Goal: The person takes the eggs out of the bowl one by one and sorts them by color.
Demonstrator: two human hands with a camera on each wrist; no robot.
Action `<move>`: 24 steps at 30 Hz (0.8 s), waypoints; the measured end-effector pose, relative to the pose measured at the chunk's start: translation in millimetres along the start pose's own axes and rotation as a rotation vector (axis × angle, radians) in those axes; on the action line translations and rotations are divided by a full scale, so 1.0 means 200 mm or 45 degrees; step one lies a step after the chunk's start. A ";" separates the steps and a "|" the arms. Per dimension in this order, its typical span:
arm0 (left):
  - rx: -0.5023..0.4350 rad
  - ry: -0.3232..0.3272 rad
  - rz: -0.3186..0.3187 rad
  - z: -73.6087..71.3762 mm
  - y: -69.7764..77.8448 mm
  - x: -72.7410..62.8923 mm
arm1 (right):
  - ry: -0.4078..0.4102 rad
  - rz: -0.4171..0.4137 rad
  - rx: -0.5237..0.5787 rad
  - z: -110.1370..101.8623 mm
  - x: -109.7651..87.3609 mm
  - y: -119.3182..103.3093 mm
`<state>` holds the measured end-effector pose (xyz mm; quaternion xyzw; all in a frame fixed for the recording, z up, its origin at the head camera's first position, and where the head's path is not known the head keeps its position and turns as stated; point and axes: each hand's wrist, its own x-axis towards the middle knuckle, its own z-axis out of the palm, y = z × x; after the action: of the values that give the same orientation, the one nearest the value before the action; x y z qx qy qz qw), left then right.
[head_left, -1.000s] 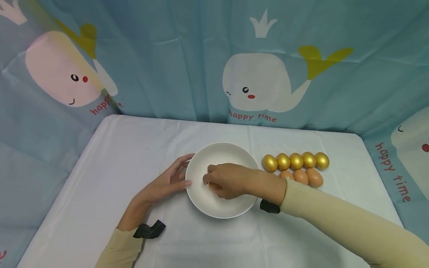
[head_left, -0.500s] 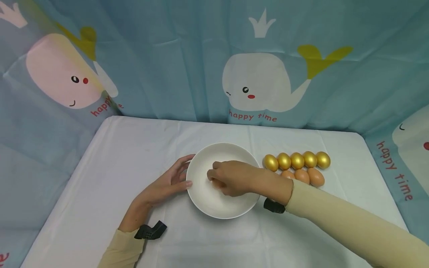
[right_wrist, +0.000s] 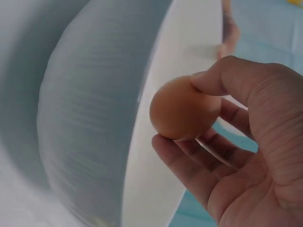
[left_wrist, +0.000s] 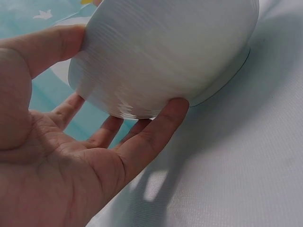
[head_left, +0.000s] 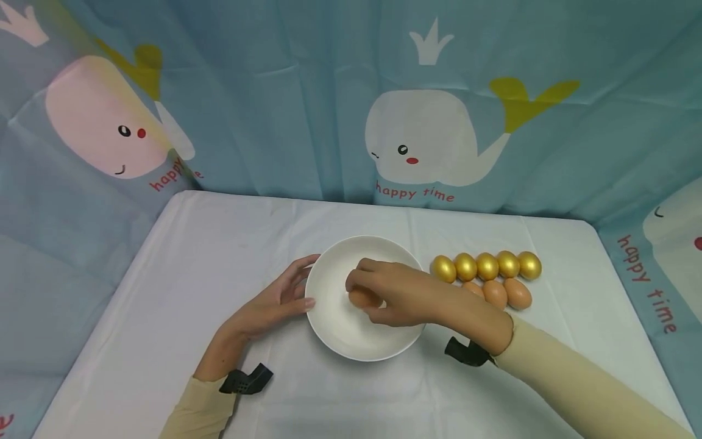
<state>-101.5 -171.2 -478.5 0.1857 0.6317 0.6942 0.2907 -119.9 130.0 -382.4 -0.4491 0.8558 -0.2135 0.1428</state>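
Note:
A white bowl (head_left: 351, 338) stands on the white table. My left hand (head_left: 276, 299) holds its left side, the thumb near the rim and the fingers (left_wrist: 154, 132) spread along the outer wall. A brown egg (right_wrist: 182, 111) is pinched between the thumb and fingertips of my right hand (head_left: 397, 296), over the inside of the bowl. In the right wrist view the egg overlaps the bowl's rim, with its smooth shell plain to see. From the head view, part of the egg is hidden under the fingers.
To the right of the bowl lies a row of several golden eggs (head_left: 487, 266). In front of it are three brown eggs (head_left: 495, 295), one partly covered by my right forearm. A blue whale-print curtain (head_left: 318, 122) hangs behind the table (head_left: 230, 238).
My right hand has shifted slightly right within the bowl, bringing the pinched egg along, and the egg shows more clearly. The left hand stays at the bowl.

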 end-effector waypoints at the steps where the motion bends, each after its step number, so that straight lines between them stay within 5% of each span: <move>1: 0.004 0.003 -0.002 0.00 0.00 0.00 | 0.017 0.003 0.017 0.00 -0.01 0.00; 15: 0.024 0.024 -0.015 0.01 0.00 0.00 | 0.381 0.075 0.306 -0.02 -0.23 0.08; 24: 0.012 0.016 -0.003 0.00 -0.01 0.00 | 0.671 0.281 0.431 -0.03 -0.47 0.18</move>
<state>-100.9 -171.3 -480.6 0.1821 0.6368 0.6922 0.2866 -95.6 228.0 -389.4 -0.2529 0.8592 -0.4446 0.0115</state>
